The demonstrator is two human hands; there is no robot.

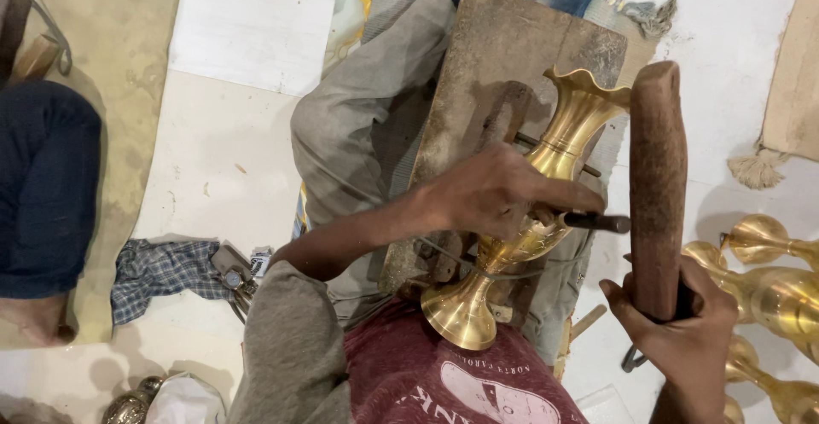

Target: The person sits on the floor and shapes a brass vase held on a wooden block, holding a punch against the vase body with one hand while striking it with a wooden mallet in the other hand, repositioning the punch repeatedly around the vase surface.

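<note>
Right now the brass vase [533, 219] is lying tilted on the wooden board [495, 57], its flared mouth pointing away from the person and its round foot toward the chest. Its long axis is running diagonally. The left hand [490, 192] is resting on the belly, fingers curled tight around a thin dark chisel [597, 221]. The right hand [674, 326], just beside it, is gripping 1 wooden mallet [657, 185] fully closed, held upright.

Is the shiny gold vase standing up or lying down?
Lying down. The wavy-rimmed brass vase is tipped over on the wooden board, its round foot toward the person and its mouth pointing away.
</note>
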